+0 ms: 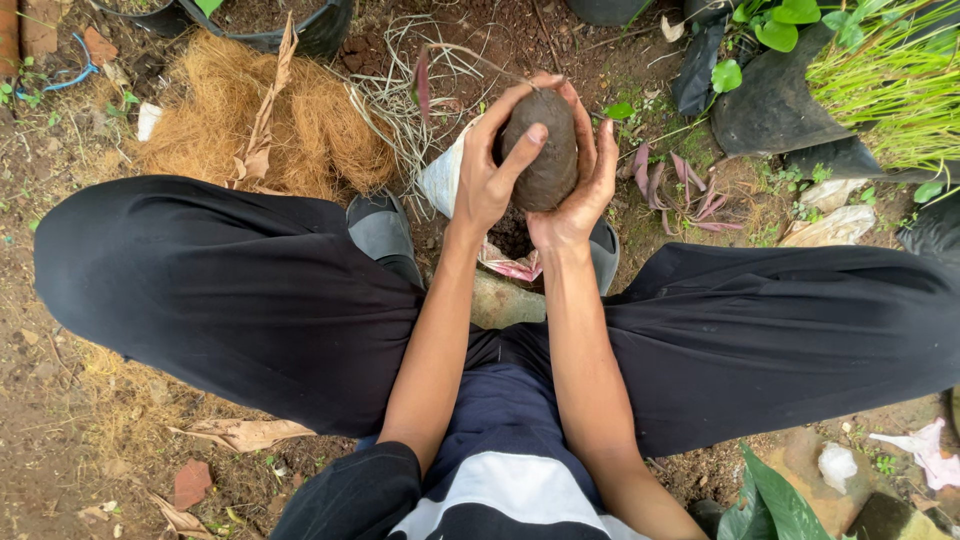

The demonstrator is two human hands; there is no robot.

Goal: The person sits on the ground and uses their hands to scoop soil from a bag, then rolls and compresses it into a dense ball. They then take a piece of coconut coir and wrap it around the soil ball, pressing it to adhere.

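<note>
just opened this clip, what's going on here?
A person squats on bare soil and cups a dark, rounded ball of soil between both hands. The left hand wraps its near side with fingers over the front; the right hand cradles it from the other side. It is held above a white bag on the ground. A heap of brown coconut fibre lies to the left, black plant bags to the right.

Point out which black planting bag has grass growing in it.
The black bag at the top right: yellow-green grass spills from it. The black pot at the top left shows only soil.
</note>
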